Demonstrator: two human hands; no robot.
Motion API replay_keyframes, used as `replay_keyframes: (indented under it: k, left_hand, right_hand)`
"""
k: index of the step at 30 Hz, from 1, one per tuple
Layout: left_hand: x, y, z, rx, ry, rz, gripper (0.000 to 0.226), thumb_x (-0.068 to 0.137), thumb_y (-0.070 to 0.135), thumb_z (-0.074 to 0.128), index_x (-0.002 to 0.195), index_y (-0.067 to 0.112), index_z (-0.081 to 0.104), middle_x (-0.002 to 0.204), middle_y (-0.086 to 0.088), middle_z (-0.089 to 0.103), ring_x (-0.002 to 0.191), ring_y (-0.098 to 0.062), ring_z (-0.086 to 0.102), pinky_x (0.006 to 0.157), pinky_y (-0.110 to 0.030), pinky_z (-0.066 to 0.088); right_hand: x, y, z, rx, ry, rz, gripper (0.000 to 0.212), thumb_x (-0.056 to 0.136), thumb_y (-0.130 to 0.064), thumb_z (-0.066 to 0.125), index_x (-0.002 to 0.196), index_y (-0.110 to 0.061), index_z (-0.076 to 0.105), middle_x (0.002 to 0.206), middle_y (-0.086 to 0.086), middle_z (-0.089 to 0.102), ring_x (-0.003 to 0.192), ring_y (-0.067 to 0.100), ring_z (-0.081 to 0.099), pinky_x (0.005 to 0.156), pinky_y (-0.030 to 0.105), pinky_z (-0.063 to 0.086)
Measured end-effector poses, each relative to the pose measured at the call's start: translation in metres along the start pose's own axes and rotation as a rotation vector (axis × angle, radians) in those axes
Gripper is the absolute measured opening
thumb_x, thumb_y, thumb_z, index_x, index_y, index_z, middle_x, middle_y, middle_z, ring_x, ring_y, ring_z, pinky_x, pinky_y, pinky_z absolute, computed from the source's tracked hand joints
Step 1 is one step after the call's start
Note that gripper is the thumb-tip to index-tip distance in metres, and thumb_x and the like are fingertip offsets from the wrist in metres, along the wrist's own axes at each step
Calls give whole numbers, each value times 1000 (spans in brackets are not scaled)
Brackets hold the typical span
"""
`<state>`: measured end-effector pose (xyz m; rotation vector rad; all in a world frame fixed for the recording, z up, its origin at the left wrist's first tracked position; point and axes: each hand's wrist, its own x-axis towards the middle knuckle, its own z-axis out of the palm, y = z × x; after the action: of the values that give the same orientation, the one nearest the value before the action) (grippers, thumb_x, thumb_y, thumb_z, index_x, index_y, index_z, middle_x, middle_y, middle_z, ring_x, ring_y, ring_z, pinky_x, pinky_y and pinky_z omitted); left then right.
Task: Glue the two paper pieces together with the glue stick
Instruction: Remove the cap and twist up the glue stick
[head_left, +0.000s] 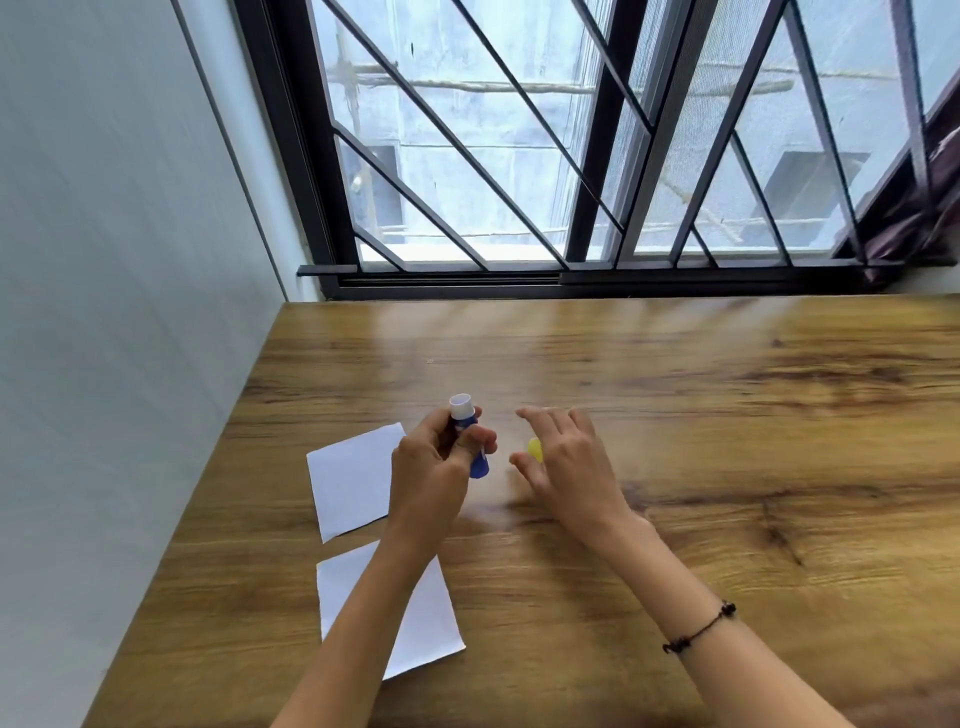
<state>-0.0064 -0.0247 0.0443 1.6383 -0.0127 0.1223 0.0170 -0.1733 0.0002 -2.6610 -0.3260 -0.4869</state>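
The head view showed a wood-grain brown worktop (727, 415) set against a barred black-framed window (571, 156). The left hand (431, 467) gripped a blue cylindrical plastic glue stick (475, 457), its fingers (475, 436) curled round the barrel. The stick was tilted, with its uncapped white top (461, 406) pointing toward the far edge of the worktop. The right hand (566, 462) hovered just beside the stick, its fingers (540, 415) spread and relaxed. A small yellow plastic cap (535, 449) was seen between the thumb and the other fingers; whether they touched it could not be told, as the area was blurred. Two white rectangular paper pieces lay flat near the left edge of the worktop. The far piece (353, 480) lay partly beneath the left hand. The near piece (426, 618) lay beneath the left forearm, close to the first but apart from it. A dark beaded cord bracelet (701, 629) encircled the right wrist.
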Motion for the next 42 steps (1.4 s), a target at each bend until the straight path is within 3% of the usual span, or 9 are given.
replay_keyframes:
  k: [2, 4, 7, 11, 22, 26, 31, 34, 42]
  left_hand:
    - [2, 5, -1, -57, 45, -5, 16, 89, 14, 55, 88, 30, 58, 80, 4, 71, 73, 2, 65, 70, -6, 48]
    - [3, 13, 0, -106, 68, 1, 12, 88, 17, 56, 89, 28, 59, 83, 5, 71, 76, 2, 66, 70, -4, 47]
    - [1, 22, 3, -158, 61, 19, 11, 87, 18, 56, 84, 28, 60, 82, 6, 70, 73, 5, 66, 65, -1, 46]
    - [-4, 24, 4, -155, 68, 17, 12, 86, 18, 57, 83, 28, 61, 81, 4, 71, 72, 1, 68, 65, -4, 48]
    - [-9, 30, 3, -242, 74, -25, 7, 84, 22, 60, 80, 27, 64, 67, 12, 73, 73, -5, 70, 63, -5, 48]
    - [-10, 28, 1, -203, 83, -18, 7, 84, 24, 59, 79, 28, 63, 69, 13, 72, 74, -3, 69, 64, -3, 47]
    - [-11, 31, 0, -192, 44, -29, 10, 86, 16, 59, 79, 22, 63, 76, 5, 72, 67, -2, 68, 59, -7, 48]
    - [-14, 30, 2, -129, 53, -9, 13, 86, 15, 59, 79, 26, 62, 80, 3, 72, 72, -4, 68, 63, -7, 49]
    - [-15, 35, 2, -96, 54, -23, 8, 85, 21, 60, 80, 26, 63, 80, 6, 72, 70, -1, 69, 58, -6, 48]
  right_hand:
    - [-9, -19, -10, 207, 95, 80, 45, 82, -42, 56, 117, -12, 54, 97, 6, 64, 90, 21, 51, 74, 24, 43]
    - [-21, -38, -18, 475, 65, 171, 43, 81, -49, 55, 113, -19, 52, 93, 1, 62, 83, 15, 51, 68, 18, 41]
    - [-32, -59, -20, 833, -71, 314, 32, 80, -30, 67, 105, -26, 48, 96, 1, 62, 83, 15, 59, 74, 32, 53]
    - [-33, -72, -18, 1165, 21, 460, 24, 79, -10, 67, 92, -24, 54, 86, 0, 61, 77, 9, 59, 79, 31, 50]
    - [-34, -81, -27, 1286, 135, 470, 22, 78, -3, 67, 89, -21, 58, 85, 2, 62, 79, 14, 61, 82, 31, 53]
    - [-33, -84, -25, 1346, 146, 521, 16, 80, -4, 64, 91, -14, 61, 83, 5, 64, 72, 15, 62, 73, 25, 54]
    - [-32, -86, -27, 1693, 77, 683, 9, 86, -6, 54, 92, -6, 61, 70, 6, 65, 61, 14, 59, 59, 22, 52]
    - [-34, -87, -27, 1853, -27, 833, 17, 91, -15, 48, 94, -4, 60, 61, 4, 64, 58, 13, 59, 57, 21, 54]
    - [-33, -86, -28, 1815, -1, 664, 35, 69, -9, 64, 103, -7, 53, 79, 12, 63, 64, 19, 62, 60, 25, 55]
